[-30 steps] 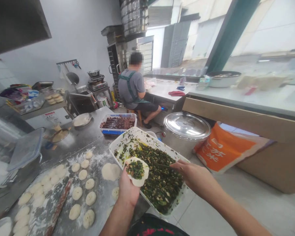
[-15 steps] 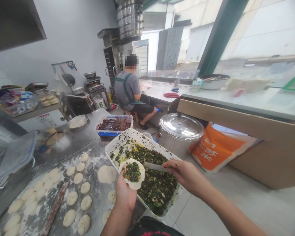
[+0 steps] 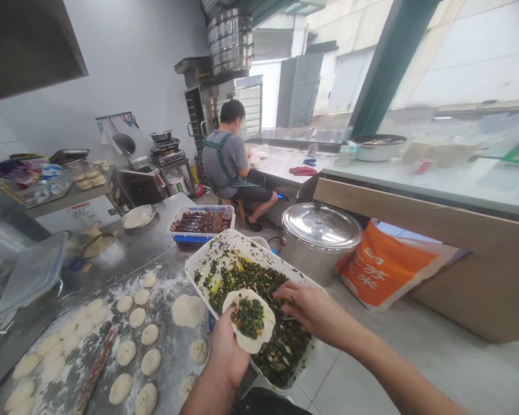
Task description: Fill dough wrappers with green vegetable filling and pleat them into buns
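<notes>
Filling looks to be the step in hand: the left hand [image 3: 228, 346], half-curled, cradles a dough round [image 3: 267, 325] topped with green filling [image 3: 249, 318] at the tub's [image 3: 201, 259] near-left edge; the right hand [image 3: 300, 305] bends over the tub, its grip unclear. Next calls for keeping the round level. The tub overhangs the table's [image 3: 162, 239] right edge, with open room above the floor [image 3: 350, 369] beyond; buns [image 3: 150, 362] limit leftward movement.

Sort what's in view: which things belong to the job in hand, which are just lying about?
Likely in the job:
- dough wrapper
- leafy filling
- white tub
- shaped buns
- rolling pin

Apparently lying about:
- red cloth
- orange sack
- lidded pot
- hanging pan
</notes>
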{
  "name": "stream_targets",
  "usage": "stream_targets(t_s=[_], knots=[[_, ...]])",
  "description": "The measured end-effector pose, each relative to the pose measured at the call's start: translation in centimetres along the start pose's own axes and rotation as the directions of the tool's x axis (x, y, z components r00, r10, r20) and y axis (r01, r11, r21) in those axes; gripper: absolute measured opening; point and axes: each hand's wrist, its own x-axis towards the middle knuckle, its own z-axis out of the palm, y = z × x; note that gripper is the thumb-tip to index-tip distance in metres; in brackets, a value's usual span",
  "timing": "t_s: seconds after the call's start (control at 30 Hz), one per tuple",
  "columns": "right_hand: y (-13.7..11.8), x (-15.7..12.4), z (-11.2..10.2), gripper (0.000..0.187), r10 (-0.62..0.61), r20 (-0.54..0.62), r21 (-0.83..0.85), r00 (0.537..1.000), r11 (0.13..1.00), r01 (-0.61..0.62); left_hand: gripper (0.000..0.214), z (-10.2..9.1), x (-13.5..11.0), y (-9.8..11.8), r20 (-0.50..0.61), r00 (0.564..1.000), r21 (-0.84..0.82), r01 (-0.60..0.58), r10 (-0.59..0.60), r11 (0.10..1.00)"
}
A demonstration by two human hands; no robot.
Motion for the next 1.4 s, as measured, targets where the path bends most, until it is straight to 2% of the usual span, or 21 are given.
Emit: stream_targets(t_s=[0.1,0.17,0.27,0.43,0.5,0.63,0.73,0.8,0.9,0.97,1.03,1.1,1.2,1.3,1.33,1.4], knots=[[-1.3,1.1,0.3,0.029,0.045,-0.005,0.395,0.999,0.918,-0.039,0.02,0.6,-0.6,-0.5,0.045,0.997,0.012,0.063,-0.064,0.998],[-1.6,1.7,0.8,0.03,0.049,0.032,0.514,0.998,0.856,-0.059,0.019,1.0,-1.0,-0.7,0.063,0.994,0.033,0.086,-0.087,0.996],[-1.5,2.1,1.4,0.025,0.027,0.015,0.538,1.0,0.842,-0.031,0.017,1.1,-1.4,-0.8,0.037,0.996,0.093,0.08,-0.084,0.992],[-1.9,1.9,1.2,0.018,-0.043,-0.001,0.495,0.999,0.868,0.038,0.019,0.5,-1.5,-0.5,0.091,0.995,0.254,-0.062,0.04,0.965],[-2.2,2.0,1.1,0.018,-0.068,0.022,0.532,0.997,0.846,0.046,0.02,0.4,-1.5,-0.3,0.113,0.993,0.305,-0.073,0.04,0.95],[-2.2,2.4,1.4,0.021,-0.051,0.095,0.638,0.994,0.77,-0.022,0.029,0.5,-1.5,0.1,0.13,0.99,0.371,-0.1,0.055,0.923],[-2.3,2.6,1.2,0.019,-0.028,0.102,0.551,0.994,0.834,-0.032,0.029,0.4,-1.3,0.3,0.136,0.988,0.377,-0.116,0.069,0.919],[-2.5,2.6,1.0,0.014,-0.055,0.069,0.46,0.996,0.888,0.017,0.026,0.1,-1.1,0.4,0.135,0.988,0.39,-0.122,0.075,0.913],[-2.7,2.9,1.0,0.013,-0.12,0.045,0.429,0.992,0.899,0.089,0.022,-0.1,-0.9,0.4,0.15,0.987,0.443,-0.124,0.063,0.888],[-2.5,3.3,1.3,0.01,-0.08,0.065,0.442,0.995,0.896,0.043,0.021,-0.2,-0.8,0.3,0.156,0.987,0.491,-0.113,0.041,0.864],[-2.3,3.6,1.6,0.019,-0.02,0.112,0.429,0.993,0.903,-0.03,0.023,-0.3,-0.6,0.3,0.147,0.989,0.532,-0.086,0.008,0.842],[-2.2,3.9,1.7,0.021,-0.018,0.18,0.373,0.984,0.926,-0.052,0.024,-0.5,-0.5,0.2,0.133,0.991,0.558,-0.048,-0.033,0.829],[-2.6,3.9,1.2,0.006,-0.103,0.187,0.291,0.977,0.956,0.045,0.027,-1.0,-0.2,0.3,0.118,0.992,0.583,-0.036,-0.04,0.812],[-3.2,3.9,0.6,0.003,-0.218,0.142,0.286,0.966,0.943,0.171,0.03,-1.4,0.3,0.4,0.118,0.993,0.625,-0.058,-0.02,0.778],[-3.4,3.9,0.4,0.001,-0.232,0.15,0.293,0.961,0.939,0.18,0.03,-1.5,0.4,0.4,0.128,0.992,0.646,-0.066,-0.022,0.76],[-3.5,4.2,0.3,0.01,-0.22,0.196,0.318,0.956,0.936,0.15,0.03,-1.6,0.7,0.5,0.144,0.989,0.701,-0.079,-0.033,0.709]])
